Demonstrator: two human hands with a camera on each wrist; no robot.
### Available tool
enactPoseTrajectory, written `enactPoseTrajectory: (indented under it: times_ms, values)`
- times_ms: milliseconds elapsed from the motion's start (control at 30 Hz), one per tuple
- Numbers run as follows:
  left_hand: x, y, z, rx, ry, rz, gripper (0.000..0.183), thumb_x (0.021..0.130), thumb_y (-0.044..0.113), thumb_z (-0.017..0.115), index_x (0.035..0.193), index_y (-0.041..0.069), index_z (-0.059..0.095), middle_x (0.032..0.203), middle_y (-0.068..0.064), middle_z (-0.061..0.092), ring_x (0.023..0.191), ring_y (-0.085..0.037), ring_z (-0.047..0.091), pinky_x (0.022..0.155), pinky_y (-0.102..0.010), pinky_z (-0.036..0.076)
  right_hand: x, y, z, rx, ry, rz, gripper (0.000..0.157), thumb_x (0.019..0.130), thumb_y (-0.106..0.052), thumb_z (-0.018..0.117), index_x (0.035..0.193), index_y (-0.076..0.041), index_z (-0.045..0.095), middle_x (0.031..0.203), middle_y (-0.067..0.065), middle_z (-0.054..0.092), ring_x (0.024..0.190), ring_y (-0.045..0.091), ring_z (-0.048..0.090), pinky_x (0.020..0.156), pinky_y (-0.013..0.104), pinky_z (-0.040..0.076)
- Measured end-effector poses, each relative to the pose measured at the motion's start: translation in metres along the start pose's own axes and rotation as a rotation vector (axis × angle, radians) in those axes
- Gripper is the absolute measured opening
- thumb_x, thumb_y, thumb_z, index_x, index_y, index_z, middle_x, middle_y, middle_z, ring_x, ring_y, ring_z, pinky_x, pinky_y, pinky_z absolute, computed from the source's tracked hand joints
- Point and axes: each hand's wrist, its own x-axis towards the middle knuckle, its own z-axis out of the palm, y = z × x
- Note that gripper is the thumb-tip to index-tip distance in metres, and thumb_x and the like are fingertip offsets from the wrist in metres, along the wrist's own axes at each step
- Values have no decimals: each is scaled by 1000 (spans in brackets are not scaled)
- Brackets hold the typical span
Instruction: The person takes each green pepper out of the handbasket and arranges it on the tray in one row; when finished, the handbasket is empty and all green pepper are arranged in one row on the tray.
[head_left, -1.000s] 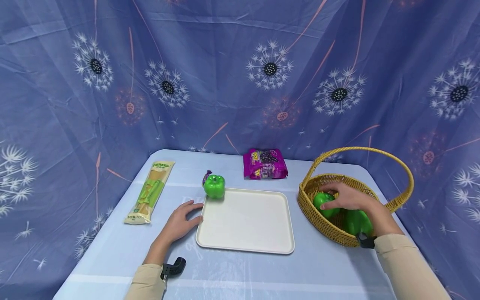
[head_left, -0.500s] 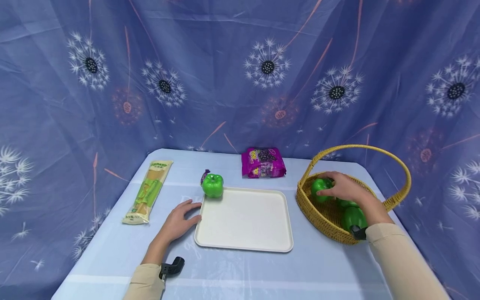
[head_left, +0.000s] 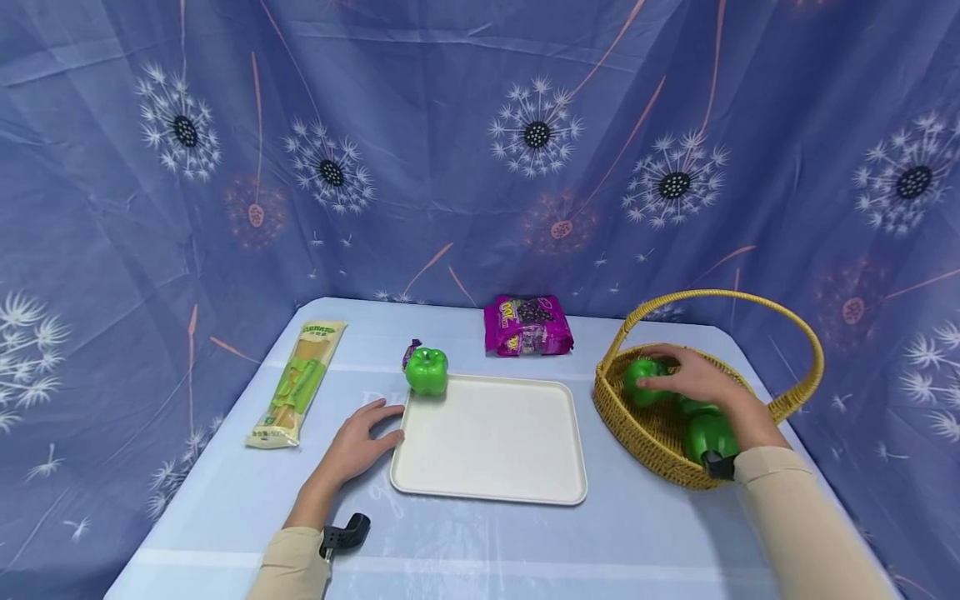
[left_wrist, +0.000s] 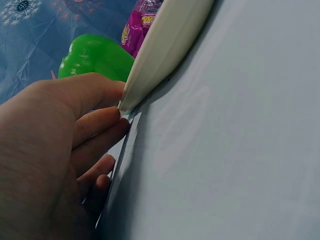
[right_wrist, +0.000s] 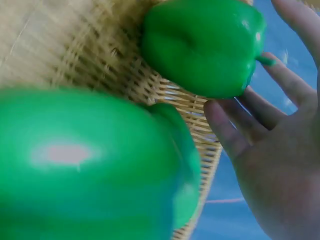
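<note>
In the head view my left hand [head_left: 360, 446] rests beside the white tray [head_left: 491, 442], thumb and fingertips right at its left rim. The left wrist view has the thumb and loosely bent fingers at the tray edge [left_wrist: 160, 55]. My right hand [head_left: 693, 377] reaches into the wicker basket [head_left: 622, 425], over a green bell pepper [head_left: 640, 383]. In the right wrist view, spread fingers [right_wrist: 227, 127] lie at the stem side of that pepper, some tips hidden behind it. Other green bell peppers [head_left: 708, 435] lie in the basket under the right wrist.
One more green bell pepper [head_left: 427, 372] sits at the tray's back left corner, a purple wrapped candy [head_left: 409, 353] behind it. A purple candy bag [head_left: 527, 326] lies at the back. A long yellow-green food packet [head_left: 297, 385] lies at left. The basket's tall handle [head_left: 720, 293] arches over the basket.
My right hand and the pepper at it moved back and left inside the basket. Since then the pepper stays put while the hand shifts slightly right. The left hand holds its place at the tray.
</note>
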Motion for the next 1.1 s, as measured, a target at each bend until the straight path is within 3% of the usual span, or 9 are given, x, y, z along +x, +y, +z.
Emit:
enactPoseTrajectory:
  times_ms: [367, 667, 900, 1100]
  values:
    - [0, 1, -1, -4, 1, 13, 45, 88, 35, 69, 129, 19, 63, 144, -17, 43, 134, -39, 35, 106, -62, 26, -3, 21, 2, 188, -3, 14, 78, 86, -40, 71, 149, -12, 35, 144, 22, 39, 129, 43, 37, 96, 65, 35]
    - [0, 2, -2, -4, 5, -4, 44, 88, 36, 69, 129, 20, 63, 144, -17, 43, 134, -40, 35, 106, -62, 25, -1, 17, 7, 122, -48, 15, 80, 83, -43, 74, 148, -15, 37, 140, 23, 39, 118, 42, 45, 91, 62, 39]
    - [1, 0, -1, -14, -1, 8, 44, 87, 35, 70, 128, 20, 63, 144, -17, 43, 134, -39, 35, 106, -62, 25, -2, 16, 9, 127, -43, 26, 80, 82, -43, 74, 147, -12, 39, 139, 24, 40, 117, 42, 45, 92, 62, 38]
    - [1, 0, 0, -16, -5, 8, 44, 87, 36, 70, 128, 20, 63, 144, -16, 43, 134, -39, 35, 107, -61, 25, -4, 18, 9, 203, -30, 90, 87, 82, -38, 76, 144, 1, 30, 139, 31, 35, 121, 45, 41, 95, 60, 39]
